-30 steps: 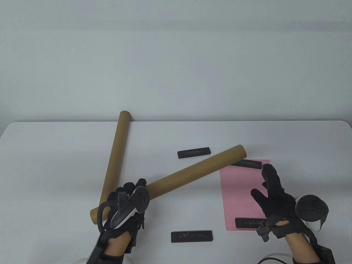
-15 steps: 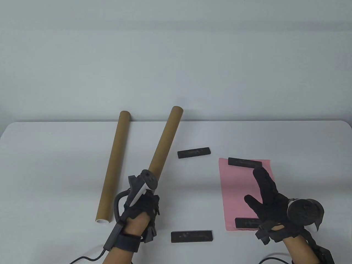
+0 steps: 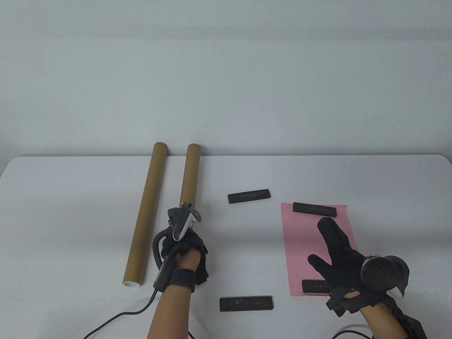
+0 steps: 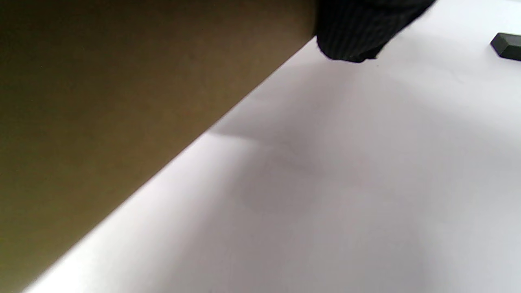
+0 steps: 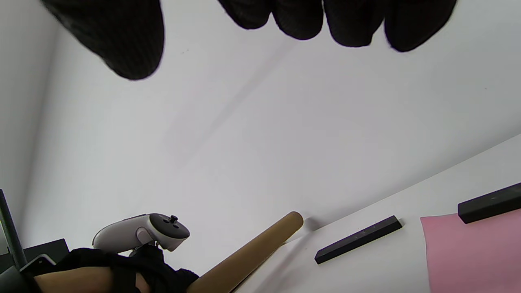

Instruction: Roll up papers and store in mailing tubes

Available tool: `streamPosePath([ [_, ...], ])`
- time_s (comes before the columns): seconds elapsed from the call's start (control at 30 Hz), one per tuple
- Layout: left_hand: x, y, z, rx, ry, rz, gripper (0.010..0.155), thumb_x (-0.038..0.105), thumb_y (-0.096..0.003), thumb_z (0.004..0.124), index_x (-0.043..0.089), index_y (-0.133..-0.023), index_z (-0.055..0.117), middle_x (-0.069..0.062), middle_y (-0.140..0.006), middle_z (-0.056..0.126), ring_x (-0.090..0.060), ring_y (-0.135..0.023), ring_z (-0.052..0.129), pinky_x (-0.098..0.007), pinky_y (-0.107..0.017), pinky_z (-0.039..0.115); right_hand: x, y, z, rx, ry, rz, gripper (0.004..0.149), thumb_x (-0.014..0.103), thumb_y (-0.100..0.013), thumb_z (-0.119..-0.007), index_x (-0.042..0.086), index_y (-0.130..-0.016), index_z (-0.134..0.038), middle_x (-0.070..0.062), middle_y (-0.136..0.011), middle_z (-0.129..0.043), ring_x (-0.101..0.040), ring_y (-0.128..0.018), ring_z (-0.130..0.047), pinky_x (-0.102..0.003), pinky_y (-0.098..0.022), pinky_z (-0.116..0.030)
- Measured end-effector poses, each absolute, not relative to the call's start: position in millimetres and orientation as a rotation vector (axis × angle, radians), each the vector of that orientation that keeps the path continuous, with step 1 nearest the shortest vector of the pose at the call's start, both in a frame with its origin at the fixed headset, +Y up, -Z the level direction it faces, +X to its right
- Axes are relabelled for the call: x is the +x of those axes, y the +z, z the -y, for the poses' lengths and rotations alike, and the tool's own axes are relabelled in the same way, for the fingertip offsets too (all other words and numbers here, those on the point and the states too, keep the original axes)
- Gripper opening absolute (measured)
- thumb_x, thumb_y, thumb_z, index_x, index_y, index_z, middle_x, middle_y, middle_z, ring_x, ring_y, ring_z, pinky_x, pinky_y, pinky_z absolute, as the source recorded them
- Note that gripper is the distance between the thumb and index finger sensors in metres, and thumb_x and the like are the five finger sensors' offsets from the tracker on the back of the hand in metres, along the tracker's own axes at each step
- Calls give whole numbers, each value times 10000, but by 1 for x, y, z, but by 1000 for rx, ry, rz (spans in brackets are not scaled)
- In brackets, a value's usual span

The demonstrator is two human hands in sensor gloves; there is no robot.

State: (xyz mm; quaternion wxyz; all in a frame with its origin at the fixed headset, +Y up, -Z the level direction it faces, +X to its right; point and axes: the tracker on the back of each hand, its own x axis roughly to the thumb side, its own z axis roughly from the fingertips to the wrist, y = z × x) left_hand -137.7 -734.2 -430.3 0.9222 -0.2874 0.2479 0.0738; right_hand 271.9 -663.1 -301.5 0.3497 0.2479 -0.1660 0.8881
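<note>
1. Table view: a cardboard mailing tube [image 3: 189, 176] is gripped at its near end by the left hand [image 3: 183, 249] and is laid alongside a second mailing tube [image 3: 145, 212] at the left, both running near to far. This is judged to keep the centre free. The pink paper [image 3: 307, 243] is held flat at the right by two black weight bars [image 3: 314, 209], one at its far edge and one at its near edge, with the right hand [image 3: 340, 254] spread above it, fingers straight. Two more bars [image 3: 249, 196] lie on bare table [image 3: 70, 197] between tubes and paper.

2. Left wrist view: the tube's brown wall [image 4: 122, 106] fills the left side, a gloved fingertip [image 4: 354, 32] wrapped against it; open tabletop is seen to the right.

3. Right wrist view: the fingertips [image 5: 350, 20] are seen apart, nothing between them.
</note>
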Motion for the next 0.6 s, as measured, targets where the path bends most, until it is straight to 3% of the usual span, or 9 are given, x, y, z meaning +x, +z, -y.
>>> streamPosePath([
  [0.6, -130, -453, 759, -622, 8, -553, 952, 554, -450, 694, 157, -1035, 58, -137, -1023, 543, -300, -814, 865, -425, -590, 826, 270, -302, 665, 646, 2314, 410, 886, 528, -534, -754, -14, -1137, -396, -336, -1144, -405, -679, -995, -514, -753, -632, -562],
])
